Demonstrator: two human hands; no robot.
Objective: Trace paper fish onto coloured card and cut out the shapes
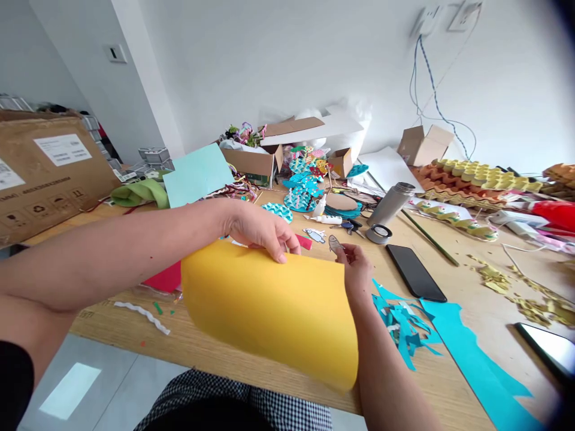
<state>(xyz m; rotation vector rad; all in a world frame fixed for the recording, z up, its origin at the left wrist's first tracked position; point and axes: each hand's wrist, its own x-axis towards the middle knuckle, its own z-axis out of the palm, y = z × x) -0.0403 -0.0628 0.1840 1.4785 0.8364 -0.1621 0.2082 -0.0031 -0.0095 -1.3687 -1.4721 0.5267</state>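
A large sheet of yellow paper (265,305) curves down over the table's front edge. My left hand (263,230) pinches its top edge, fingers behind the sheet and thumb in front. Just past the sheet's right corner, my right hand (357,269) is closed on a small grey fish-shaped paper cutout (333,243) between thumb and fingers. Another fish cutout (314,234), blue-grey and white, lies on the table a little farther off. Red paper (162,278) shows partly under the yellow sheet and my left arm.
Blue paper scraps (406,326) and a black phone (415,272) lie right of my right hand. Behind stand a steel flask (392,203), glue bottles (330,219) and blue decorated pieces (303,185). Egg cartons (476,179) are at far right, a cardboard box (49,173) at left.
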